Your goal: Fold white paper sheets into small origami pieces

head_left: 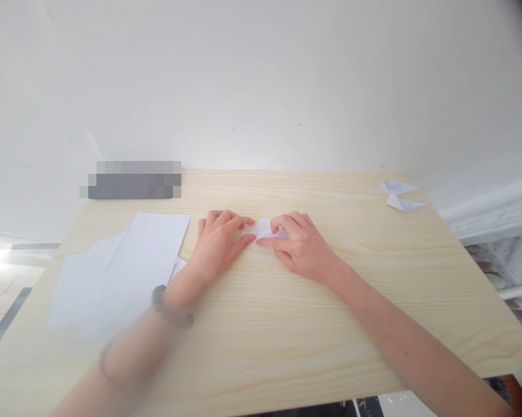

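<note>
A small folded piece of white paper (264, 227) lies on the wooden table between my two hands. On its left side, my left hand (219, 234) holds the edge with thumb and index finger. My right hand (302, 243) grips the right part, its thumb along the near edge and its curled fingers on top. Part of the paper is covered by my fingers, so its full shape is hidden. A dark beaded bracelet (159, 298) circles my left wrist.
Loose white sheets (143, 255) are spread at the left, partly behind my left forearm. Two folded paper pieces (402, 202) rest at the far right. A blurred-out dark object (132, 182) stands at the back left. The white wall (261, 87) borders the table's (252, 347) far edge.
</note>
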{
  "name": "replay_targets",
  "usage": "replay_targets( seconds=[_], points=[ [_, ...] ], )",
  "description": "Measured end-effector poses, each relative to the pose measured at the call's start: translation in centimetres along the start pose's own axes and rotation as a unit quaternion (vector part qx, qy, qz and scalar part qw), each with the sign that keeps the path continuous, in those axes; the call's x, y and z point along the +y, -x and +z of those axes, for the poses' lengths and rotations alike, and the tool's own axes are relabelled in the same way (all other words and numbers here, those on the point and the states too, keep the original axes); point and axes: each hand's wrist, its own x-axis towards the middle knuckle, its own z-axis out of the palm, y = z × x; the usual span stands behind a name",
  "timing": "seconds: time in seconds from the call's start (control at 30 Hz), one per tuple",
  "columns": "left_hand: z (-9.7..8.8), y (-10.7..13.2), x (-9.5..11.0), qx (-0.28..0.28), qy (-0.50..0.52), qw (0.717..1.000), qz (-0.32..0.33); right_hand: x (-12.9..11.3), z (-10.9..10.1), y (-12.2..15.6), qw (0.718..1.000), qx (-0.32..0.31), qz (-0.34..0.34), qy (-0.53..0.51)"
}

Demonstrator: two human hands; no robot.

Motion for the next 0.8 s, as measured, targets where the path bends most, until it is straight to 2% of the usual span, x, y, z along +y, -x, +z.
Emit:
replay_targets(
  seconds=[0.3, 0.7, 0.8],
  points=[
    [0.0, 0.0, -0.1, -0.003, -0.005, 1.0, 0.003, 1.7, -0.6, 1.2, 0.999, 0.033, 0.025, -0.022],
    [0.0, 0.0, -0.1, -0.006, -0.015, 1.0, 0.0, 4.6, -2.1, 2.1, 0.996, 0.015, 0.006, -0.085],
    [-0.1, 0.0, -0.1, -0.005, -0.014, 1.0, 0.002, 5.2, -2.3, 2.5, 0.995, 0.026, 0.019, -0.091]
  ],
)
